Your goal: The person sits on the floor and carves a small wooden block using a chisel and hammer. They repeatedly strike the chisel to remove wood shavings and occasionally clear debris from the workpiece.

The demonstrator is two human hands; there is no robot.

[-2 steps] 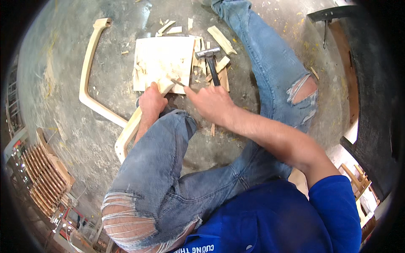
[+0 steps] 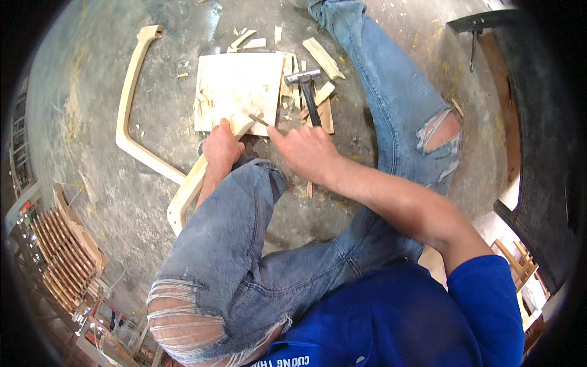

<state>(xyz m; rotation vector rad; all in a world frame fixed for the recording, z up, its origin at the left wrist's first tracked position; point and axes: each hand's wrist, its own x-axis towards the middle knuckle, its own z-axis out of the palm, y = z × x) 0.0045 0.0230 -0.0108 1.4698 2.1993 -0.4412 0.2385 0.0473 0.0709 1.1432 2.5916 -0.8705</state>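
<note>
My left hand (image 2: 222,147) is closed around a pale, bent wooden furniture part (image 2: 188,191), which slants across beside my left knee. The part's far end rests over a light square board (image 2: 235,76) strewn with shavings. In my closed right hand (image 2: 306,151) is a chisel (image 2: 258,120); its narrow blade points left and meets the wood's end just past my left hand. The handle is hidden by my fingers. Just beyond my right hand lies a hammer (image 2: 304,77) with a metal head and black handle, partly covered by that hand.
Another bent wooden part (image 2: 126,104) lies on the concrete floor at left. Offcuts (image 2: 323,58) surround the board. Slatted wooden pieces (image 2: 66,251) are stacked at lower left. A dark structure (image 2: 544,134) stands at right. My jeans-clad legs (image 2: 391,98) flank the work.
</note>
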